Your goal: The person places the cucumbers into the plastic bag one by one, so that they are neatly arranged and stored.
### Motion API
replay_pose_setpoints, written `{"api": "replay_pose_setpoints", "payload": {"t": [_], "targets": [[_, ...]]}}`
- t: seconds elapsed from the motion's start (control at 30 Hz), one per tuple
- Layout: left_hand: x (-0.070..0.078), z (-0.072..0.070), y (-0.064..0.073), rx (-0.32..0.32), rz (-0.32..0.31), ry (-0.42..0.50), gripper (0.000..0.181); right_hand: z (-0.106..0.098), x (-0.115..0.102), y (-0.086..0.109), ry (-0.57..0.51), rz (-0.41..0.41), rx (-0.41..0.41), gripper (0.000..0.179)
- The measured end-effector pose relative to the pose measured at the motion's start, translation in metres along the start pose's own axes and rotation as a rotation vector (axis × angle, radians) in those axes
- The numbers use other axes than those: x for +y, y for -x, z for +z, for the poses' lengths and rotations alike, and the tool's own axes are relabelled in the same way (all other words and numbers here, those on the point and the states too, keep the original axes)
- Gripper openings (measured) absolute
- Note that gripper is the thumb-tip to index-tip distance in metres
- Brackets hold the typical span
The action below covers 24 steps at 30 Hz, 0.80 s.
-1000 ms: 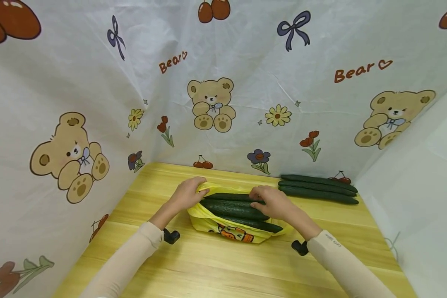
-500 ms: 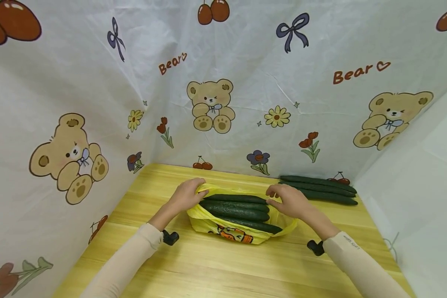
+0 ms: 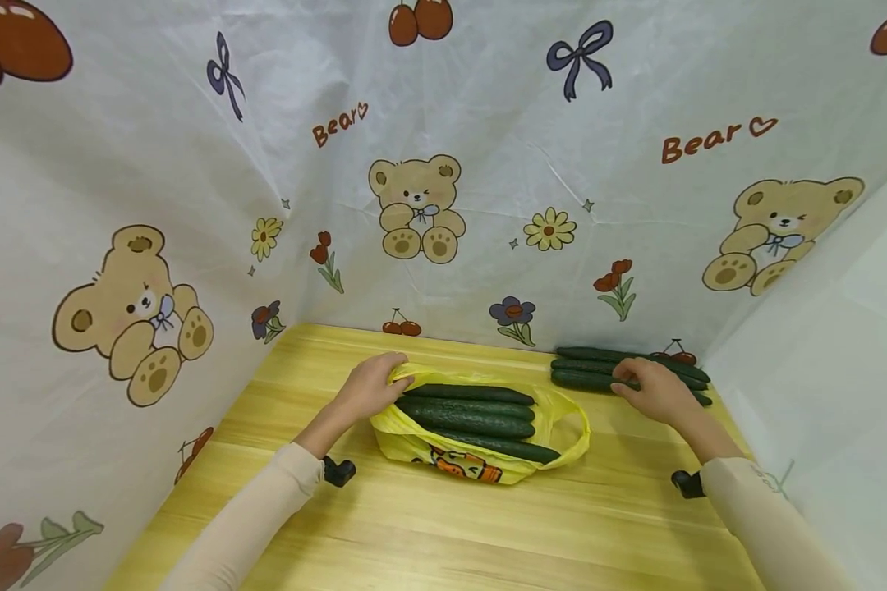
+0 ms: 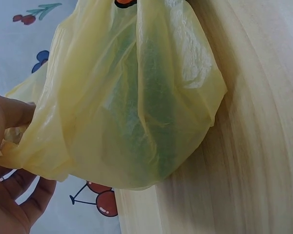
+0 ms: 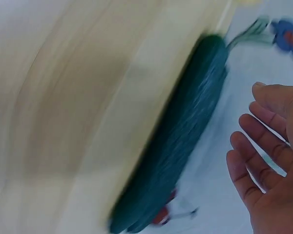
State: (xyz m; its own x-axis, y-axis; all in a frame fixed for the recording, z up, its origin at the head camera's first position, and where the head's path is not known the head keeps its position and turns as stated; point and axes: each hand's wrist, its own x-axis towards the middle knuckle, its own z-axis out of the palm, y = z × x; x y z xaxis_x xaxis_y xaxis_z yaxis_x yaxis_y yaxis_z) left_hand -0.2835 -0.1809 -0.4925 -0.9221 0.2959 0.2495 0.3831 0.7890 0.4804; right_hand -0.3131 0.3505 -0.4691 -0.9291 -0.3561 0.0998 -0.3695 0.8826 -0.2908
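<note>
Cucumbers in yellow bag on desk; left hand, at bag's ten o'clock, pinching its rim; right hand, loosely spread, near loose cucumbers at two o'clock

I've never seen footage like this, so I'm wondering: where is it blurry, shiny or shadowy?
Head view: mostly sharp, with faint shadows on the table. Left wrist view: whitish glare on the creased bag. Right wrist view: the cucumbers and table look blurred, a soft shadow crosses the table, and the right hand is crisper.
</note>
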Motion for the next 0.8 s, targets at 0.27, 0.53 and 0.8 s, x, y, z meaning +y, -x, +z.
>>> {"api": "replay_pose_setpoints", "payload": {"t": [0.27, 0.53, 0.8], "targets": [[-0.002, -0.002, -0.001, 0.013, 0.009, -0.016, 0.029, -0.002, 0.064, 0.016, 0.006, 0.114, -0.027, 0.043], [-0.001, -0.003, 0.0, 0.015, -0.01, -0.018, 0.035, 0.023, 0.097, 0.03, 0.006, 0.216, -0.034, 0.076], [0.001, -0.003, -0.002, 0.008, -0.006, -0.029, 0.034, 0.031, 0.099, 0.041, 0.074, 0.271, -0.019, 0.069]]}}
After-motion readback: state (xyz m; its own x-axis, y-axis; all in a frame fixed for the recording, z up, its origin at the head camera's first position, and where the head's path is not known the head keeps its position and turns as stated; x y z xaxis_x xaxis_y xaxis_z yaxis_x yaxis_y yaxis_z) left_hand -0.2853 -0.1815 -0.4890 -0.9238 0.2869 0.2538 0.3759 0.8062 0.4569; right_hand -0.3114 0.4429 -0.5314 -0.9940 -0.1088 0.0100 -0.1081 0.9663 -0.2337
